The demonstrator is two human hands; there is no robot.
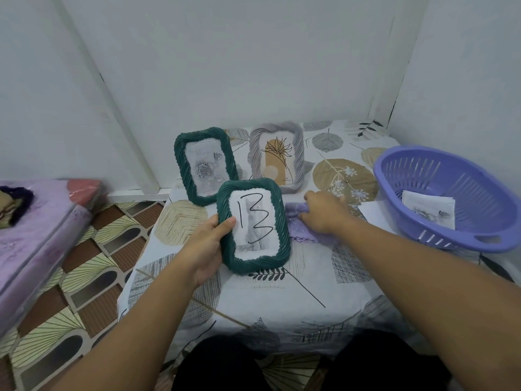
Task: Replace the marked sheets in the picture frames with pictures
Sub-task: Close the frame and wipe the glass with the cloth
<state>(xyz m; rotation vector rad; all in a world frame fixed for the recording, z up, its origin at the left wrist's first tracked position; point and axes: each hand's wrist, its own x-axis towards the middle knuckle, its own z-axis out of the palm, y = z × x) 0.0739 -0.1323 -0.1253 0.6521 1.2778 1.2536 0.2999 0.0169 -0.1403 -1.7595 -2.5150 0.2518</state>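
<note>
Partly hidden left hand (207, 244) grips green frame (253, 225), right hand (324, 211) pinches purple cloth (303, 230)

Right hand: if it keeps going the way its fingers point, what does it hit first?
Probably the grey frame. The right hand grips the purple cloth, fingers pointing left and away toward that frame's lower edge. Depth is unclear.

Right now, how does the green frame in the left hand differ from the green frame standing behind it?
The held green frame shows a sheet marked 13; the standing green frame shows a picture of roses. The left hand grips the first, while the second stands untouched on the table. Both have ribbed dark green borders.
</note>
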